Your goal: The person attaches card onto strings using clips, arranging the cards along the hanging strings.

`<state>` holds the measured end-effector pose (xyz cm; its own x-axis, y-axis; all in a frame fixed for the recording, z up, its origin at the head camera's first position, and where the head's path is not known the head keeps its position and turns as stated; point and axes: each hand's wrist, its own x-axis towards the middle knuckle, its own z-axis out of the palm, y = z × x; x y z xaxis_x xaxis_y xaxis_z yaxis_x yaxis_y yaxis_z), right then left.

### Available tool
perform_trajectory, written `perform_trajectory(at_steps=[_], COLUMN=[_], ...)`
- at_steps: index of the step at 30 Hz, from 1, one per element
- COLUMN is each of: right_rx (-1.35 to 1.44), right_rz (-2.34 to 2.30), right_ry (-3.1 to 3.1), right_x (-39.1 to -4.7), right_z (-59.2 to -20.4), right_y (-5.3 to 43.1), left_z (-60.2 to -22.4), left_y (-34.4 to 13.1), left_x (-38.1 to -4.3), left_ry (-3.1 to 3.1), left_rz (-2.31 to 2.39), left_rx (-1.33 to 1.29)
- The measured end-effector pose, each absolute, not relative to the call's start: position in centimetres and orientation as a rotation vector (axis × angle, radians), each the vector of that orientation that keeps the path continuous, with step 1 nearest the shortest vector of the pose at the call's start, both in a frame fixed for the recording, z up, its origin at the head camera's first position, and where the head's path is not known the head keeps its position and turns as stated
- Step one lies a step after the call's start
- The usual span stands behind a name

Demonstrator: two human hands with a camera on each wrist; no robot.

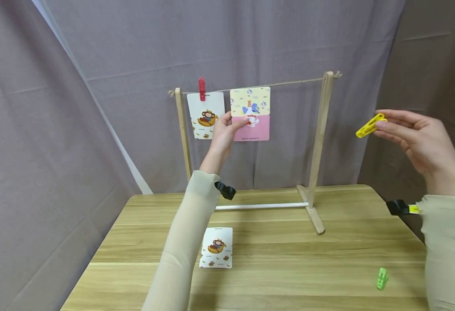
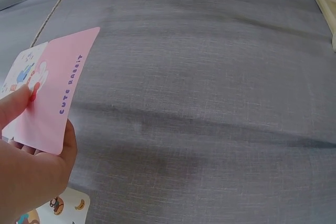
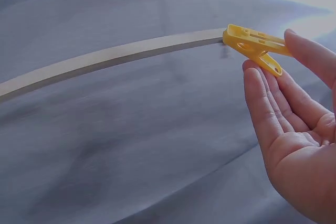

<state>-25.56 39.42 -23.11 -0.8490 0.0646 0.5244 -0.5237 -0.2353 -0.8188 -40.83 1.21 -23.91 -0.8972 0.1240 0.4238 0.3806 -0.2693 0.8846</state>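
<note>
My left hand [image 1: 224,134] pinches a pink and yellow card [image 1: 258,131] between thumb and fingers, its top edge up at the twine [image 1: 289,82]. In the left wrist view "CUTE RABBIT" is printed on the pink half of the card [image 2: 68,77]. Out to the right, past the wooden post, my right hand [image 1: 425,138] pinches a yellow clothespin [image 1: 369,126] by its handle end. The right wrist view has the clothespin [image 3: 252,43] between thumb and fingers. Left of the held card, a red clothespin [image 1: 202,89] clips a white monkey card [image 1: 200,129] to the twine.
The twine runs between two wooden posts [image 1: 317,142] joined low down by a white rod [image 1: 262,206]. Another monkey card [image 1: 223,259] lies on the wooden table [image 1: 289,259], partly beside my left sleeve. A green clothespin [image 1: 382,278] lies at the front right. Grey curtain [image 1: 134,52] hangs behind.
</note>
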Motion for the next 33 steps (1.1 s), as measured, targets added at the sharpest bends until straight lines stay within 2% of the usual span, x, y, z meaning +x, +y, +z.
perform_trajectory(at_steps=[7,14,23,33], right_rx=[0.657,0.748,0.771,0.739], right_rz=[2.189,2.201,2.176,2.179], right_ry=[-1.39,-1.212,-1.222,-1.344], right_x=[-25.3,-25.4,-25.9,-27.9], right_z=[-19.2,-17.0,-15.3,-12.4], right_y=[39.0,38.1,37.0,34.6], left_z=[-24.3,-24.2,-24.5,-24.7], left_y=[1.1,1.1,1.5,2.1], left_x=[-40.9,-41.1,-41.2,-41.2], left_ry=[-1.814,-1.796,-1.788,-1.786], left_rz=[-2.24,-2.251,-2.24,-2.273], left_rx=[-0.638,-0.631,-0.638,-0.636])
